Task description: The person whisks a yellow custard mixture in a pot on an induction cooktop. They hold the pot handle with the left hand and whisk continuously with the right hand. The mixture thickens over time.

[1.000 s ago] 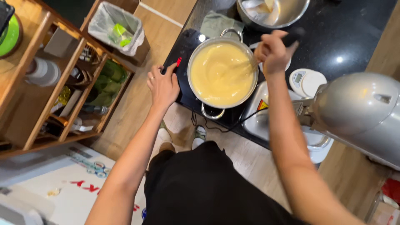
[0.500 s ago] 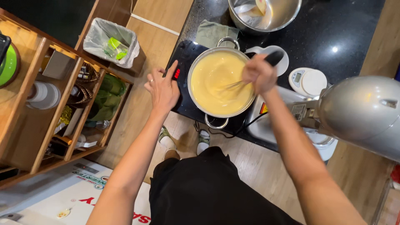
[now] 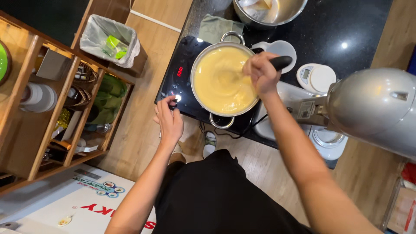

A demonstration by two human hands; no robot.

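Observation:
A steel pot (image 3: 203, 57) full of smooth yellow batter (image 3: 221, 82) sits on a black induction cooktop (image 3: 182, 58). My right hand (image 3: 260, 71) grips the black handle of a whisk (image 3: 279, 63), whose wires dip into the batter. My left hand (image 3: 170, 119) rests at the cooktop's near-left corner, with a fingertip on the lit control panel beside the red display.
A grey stand mixer (image 3: 372, 108) stands at the right. A white kitchen scale (image 3: 317, 77), a steel bowl (image 3: 271, 13) and a green cloth (image 3: 214, 28) lie on the black counter. At the left are wooden shelves (image 3: 52, 99) and a lined bin (image 3: 110, 39).
My left hand slid from the cooktop's left edge toward me to the control panel at the near corner. My right hand kept moving the whisk around in the batter.

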